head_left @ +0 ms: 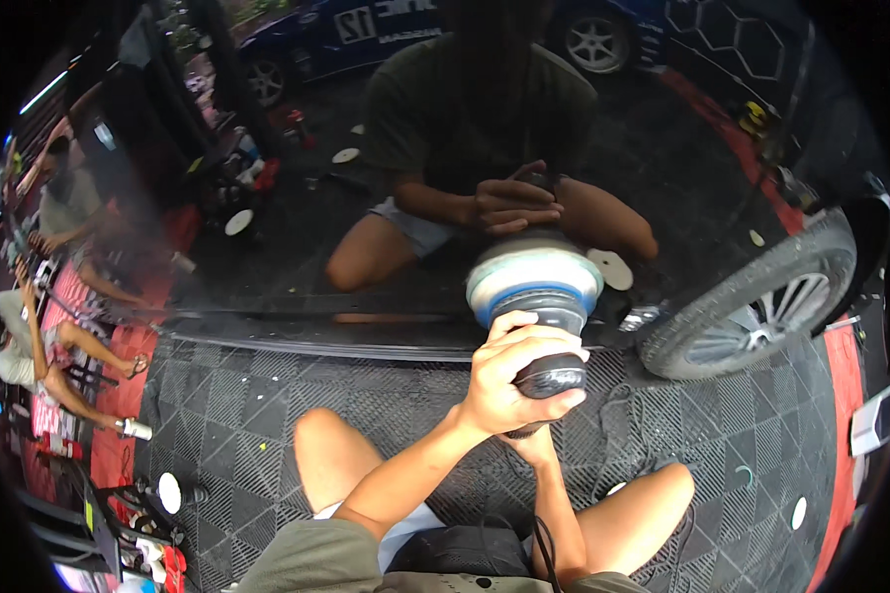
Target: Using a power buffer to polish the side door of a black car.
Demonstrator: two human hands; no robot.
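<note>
A black car polisher (552, 377) with a pale round foam pad (534, 277) is held out in front of me. Its pad faces the glossy dark side panel of a car (297, 247) and appears to touch it. My left hand (504, 376) wraps over the polisher's rounded head, fingers closed around it. Lower down, my right hand (530, 447) grips the polisher's body from below; most of its fingers are hidden behind the tool and my left hand. A black cord (544, 544) hangs by my right forearm.
The car's wheel (761, 316) stands to the right of the pad. Dark floor tiles (237, 395) lie beneath me, and a loose cable (613, 425) crosses them. A white disc (799, 513) lies at right. At left are a cart with bottles (138, 524) and another person (20, 336).
</note>
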